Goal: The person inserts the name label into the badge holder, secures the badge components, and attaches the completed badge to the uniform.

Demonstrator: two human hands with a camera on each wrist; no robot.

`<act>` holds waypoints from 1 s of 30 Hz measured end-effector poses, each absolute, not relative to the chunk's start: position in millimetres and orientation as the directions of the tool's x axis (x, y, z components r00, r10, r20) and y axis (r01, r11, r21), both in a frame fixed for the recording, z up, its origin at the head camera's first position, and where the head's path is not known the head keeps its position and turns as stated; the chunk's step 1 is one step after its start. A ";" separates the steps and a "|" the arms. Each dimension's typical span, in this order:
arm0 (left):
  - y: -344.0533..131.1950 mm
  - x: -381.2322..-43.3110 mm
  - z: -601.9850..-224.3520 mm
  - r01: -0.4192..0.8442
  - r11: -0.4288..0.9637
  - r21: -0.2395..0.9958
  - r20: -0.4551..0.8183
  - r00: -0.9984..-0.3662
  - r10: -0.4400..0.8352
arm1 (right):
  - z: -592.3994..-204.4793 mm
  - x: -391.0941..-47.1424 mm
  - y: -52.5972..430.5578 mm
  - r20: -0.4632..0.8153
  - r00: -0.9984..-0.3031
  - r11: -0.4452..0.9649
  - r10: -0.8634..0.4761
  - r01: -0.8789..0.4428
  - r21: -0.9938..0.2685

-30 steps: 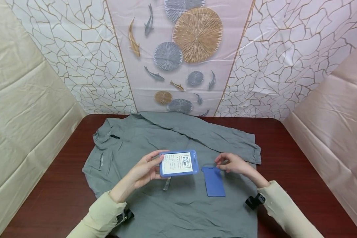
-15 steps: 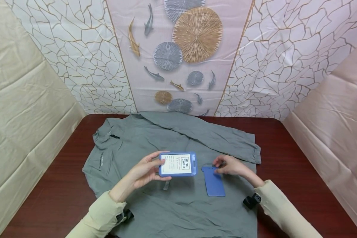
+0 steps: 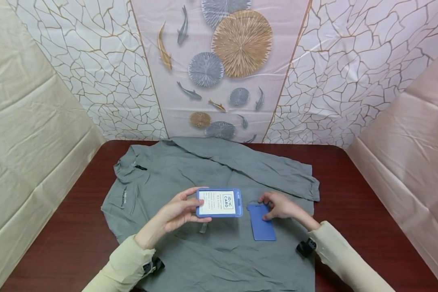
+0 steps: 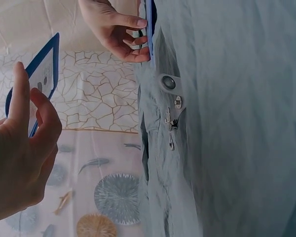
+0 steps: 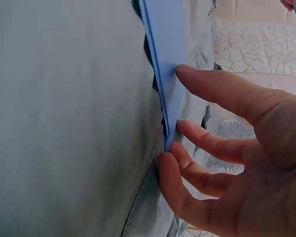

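Observation:
My left hand (image 3: 179,211) holds a blue badge holder (image 3: 239,202) above the garment, thumb on its face. A white card printed "ID/IC CARD" (image 3: 219,201) shows inside it. In the left wrist view the badge holder (image 4: 55,64) appears nearly edge-on. A flat blue rectangular panel (image 3: 263,229) lies on the grey garment (image 3: 211,255). My right hand (image 3: 282,206) is over its far end, thumb on its face and fingers by its top edge. In the right wrist view the thumb and fingertips (image 5: 187,74) stand spread apart along the panel (image 5: 165,49).
A clear snap strap with a metal clip (image 4: 173,123) lies on the garment near the left hand. The garment, with a long sleeve and collar, covers much of the dark red table (image 3: 332,170). Patterned cloth (image 3: 219,61) hangs behind; beige cloth lines both sides.
My right hand has moved left and slightly nearer, bringing its thumb onto the panel. The left hand has levelled the badge holder a little. The panel has hardly shifted.

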State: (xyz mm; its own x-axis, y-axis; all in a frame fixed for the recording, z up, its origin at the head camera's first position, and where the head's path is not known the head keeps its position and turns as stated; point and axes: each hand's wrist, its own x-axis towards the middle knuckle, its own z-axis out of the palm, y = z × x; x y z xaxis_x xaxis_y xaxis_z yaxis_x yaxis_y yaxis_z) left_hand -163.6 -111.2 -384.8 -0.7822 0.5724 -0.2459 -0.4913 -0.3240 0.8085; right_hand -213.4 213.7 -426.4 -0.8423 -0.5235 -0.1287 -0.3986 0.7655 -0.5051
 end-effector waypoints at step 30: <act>-112.6 -164.3 -389.0 -0.502 -0.317 0.804 -0.259 -0.777 0.574 | -424.6 -223.9 231.0 -0.294 -0.770 0.636 -0.566 -0.181 -0.750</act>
State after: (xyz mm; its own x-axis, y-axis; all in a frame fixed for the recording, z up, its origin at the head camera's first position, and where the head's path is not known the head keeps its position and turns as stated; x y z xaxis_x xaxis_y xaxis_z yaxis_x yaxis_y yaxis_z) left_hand -164.3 -112.6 -389.0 -0.7768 0.5741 -0.2589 -0.5024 -0.3172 0.8043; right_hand -223.9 231.0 -424.6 -0.7702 -0.5659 -0.2944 -0.1810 0.6364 -0.7498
